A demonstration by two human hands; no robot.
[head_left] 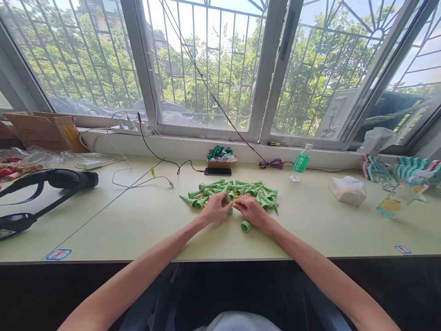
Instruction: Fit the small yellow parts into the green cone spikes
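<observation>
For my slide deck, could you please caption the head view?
Left hand and right hand meet at a pile of green cones on a table.

1. Strong daylight comes through the windows (220,69) beyond the hands, and patches of sky there are blown out to white.
2. The table (138,220) around the left hand (215,208) and right hand (253,210) is evenly lit, with only faint, soft shadows under the wrists.
3. Nearer than the hands, below the table edge, everything sinks into deep shade.
4. Wide-angle distortion bows the window frames far to either side of the hands.
5. Focus is crisp on the hands and the green cone (229,198) pinched between them; the far corners look slightly soft.
</observation>
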